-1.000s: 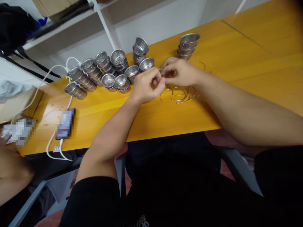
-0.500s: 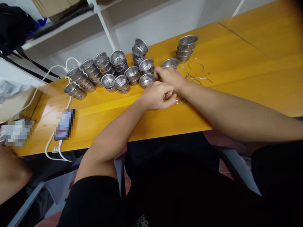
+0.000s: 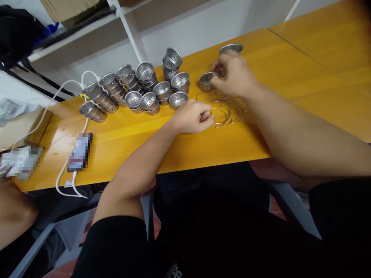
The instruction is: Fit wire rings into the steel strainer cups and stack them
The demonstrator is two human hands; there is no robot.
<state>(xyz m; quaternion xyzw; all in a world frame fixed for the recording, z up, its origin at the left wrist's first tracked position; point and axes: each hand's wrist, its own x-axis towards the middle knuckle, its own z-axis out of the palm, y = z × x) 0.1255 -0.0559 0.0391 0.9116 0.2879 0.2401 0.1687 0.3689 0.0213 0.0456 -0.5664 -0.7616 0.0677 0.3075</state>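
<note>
My left hand (image 3: 193, 116) rests low over the table with its fingers curled into a closed grip; whatever it holds, if anything, is hidden. My right hand (image 3: 234, 73) is stretched farther out, thumb and forefinger apart at the rim of a small perforated metal cup (image 3: 205, 82); I cannot tell whether they touch it. Behind that hand a stack of similar cups (image 3: 230, 48) is mostly covered. Thin curved metal wires (image 3: 228, 116) lie scattered under my right wrist and beside my left fingers. Close to my left knuckles stands another perforated cup (image 3: 178, 99).
Several stacks of perforated cups (image 3: 145, 73) stand in rows toward the back left. A phone (image 3: 79, 152) with a white cable lies on the yellow table (image 3: 124, 143). Another person's arm (image 3: 14, 216) is at the far left. A shelf (image 3: 72, 36) runs behind.
My right hand has moved away from the cup near my left hand, going right and back to the lone cup. More wires now show. My left hand has stayed almost still.
</note>
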